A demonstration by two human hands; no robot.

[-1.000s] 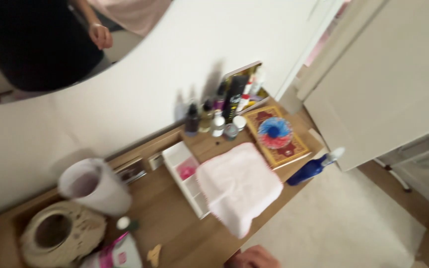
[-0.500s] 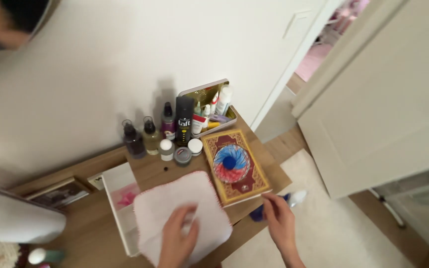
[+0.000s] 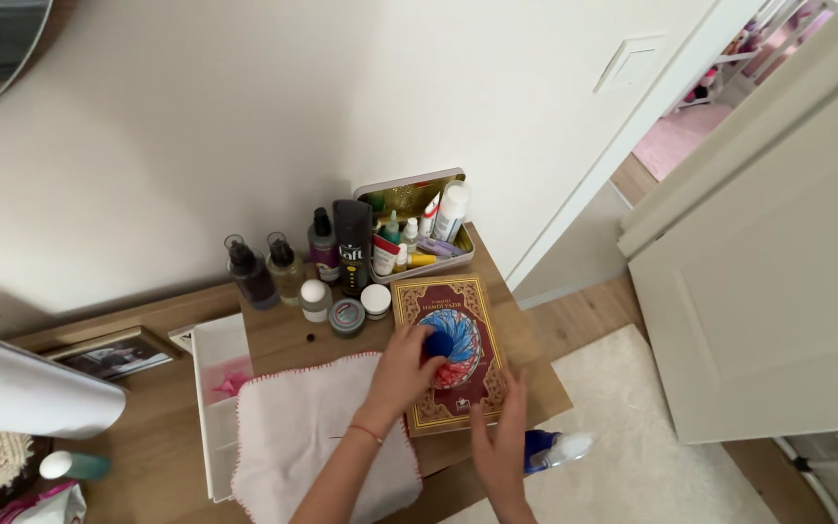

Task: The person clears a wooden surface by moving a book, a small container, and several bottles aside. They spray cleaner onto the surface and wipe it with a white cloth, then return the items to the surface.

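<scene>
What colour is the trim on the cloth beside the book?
Red stitching edges the white square cloth, clearest in the head view.

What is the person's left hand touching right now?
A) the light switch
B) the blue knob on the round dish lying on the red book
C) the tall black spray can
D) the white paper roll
B: the left hand reaches over the pink cloth and grasps the blue knob of the dish on the red book.

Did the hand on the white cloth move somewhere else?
Yes. The left hand has left the white cloth and moved toward the wall and right, onto the red book, touching the blue ball there.
</scene>
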